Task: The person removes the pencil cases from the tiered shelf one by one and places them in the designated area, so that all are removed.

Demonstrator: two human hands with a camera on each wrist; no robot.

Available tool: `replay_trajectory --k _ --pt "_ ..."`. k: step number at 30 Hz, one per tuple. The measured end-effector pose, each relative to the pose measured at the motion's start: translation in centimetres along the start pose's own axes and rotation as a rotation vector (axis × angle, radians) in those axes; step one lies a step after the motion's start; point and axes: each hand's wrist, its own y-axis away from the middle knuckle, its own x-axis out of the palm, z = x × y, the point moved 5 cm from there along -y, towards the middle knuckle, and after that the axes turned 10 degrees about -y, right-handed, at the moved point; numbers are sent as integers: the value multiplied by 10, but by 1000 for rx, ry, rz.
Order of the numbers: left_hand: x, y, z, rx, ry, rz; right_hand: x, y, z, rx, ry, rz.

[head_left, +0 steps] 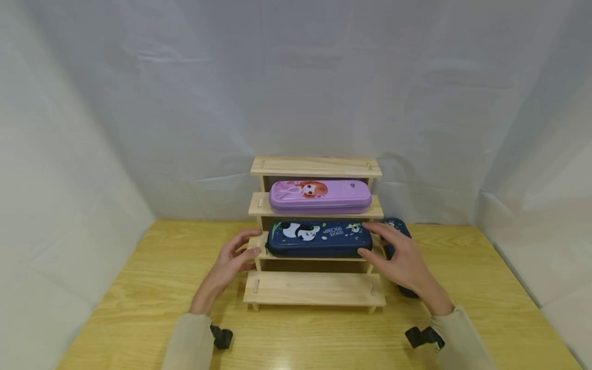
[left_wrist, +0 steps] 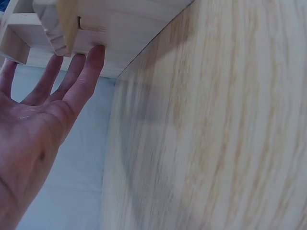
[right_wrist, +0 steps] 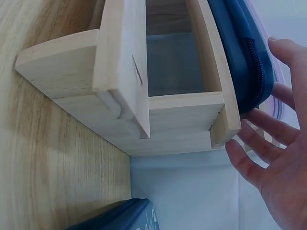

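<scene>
A navy pencil case with a panda print lies lengthwise on one of the middle steps of a wooden stepped rack. My right hand is at the case's right end, thumb by its front and fingertips at its far corner. In the right wrist view the fingers are spread loosely beside the case's zipped end and the step's edge. My left hand is at the rack's left side, its slightly bent fingers touching the wood. One step higher rests a purple pencil case with a girl print.
Another navy case is on the wooden table to the rack's right, partly hidden behind my right hand. Pale sheeting hangs behind and on both sides. The rack's top and bottom steps carry nothing.
</scene>
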Motion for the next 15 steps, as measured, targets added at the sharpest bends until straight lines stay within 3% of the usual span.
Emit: replay_trajectory --k 15 --pt "1 -1 -2 -16 4 -6 4 -8 -1 76 0 20"
